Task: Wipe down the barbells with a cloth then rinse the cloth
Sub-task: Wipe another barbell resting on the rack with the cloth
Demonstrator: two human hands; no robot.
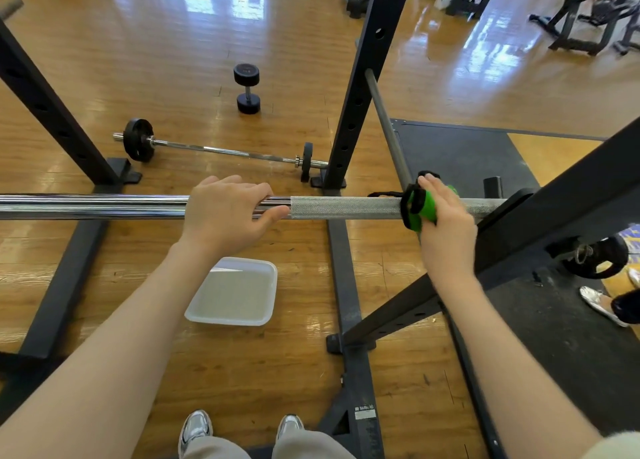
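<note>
Left hand (pixel 227 212) curled over the chrome steel barbell (pixel 104 206) — thumb underneath. Right hand (pixel 441 216) presses the green-and-black cloth (pixel 415 207) around it (both forearms extended).

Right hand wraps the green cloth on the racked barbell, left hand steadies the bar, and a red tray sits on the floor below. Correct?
Not quite: the tray is white, not red, as the head view shows. The right hand does wrap the green cloth on the racked barbell, and the left hand steadies it.

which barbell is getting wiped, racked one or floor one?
The racked barbell: the right hand grips the green cloth around it. The plate-loaded barbell lies untouched on the floor.
</note>
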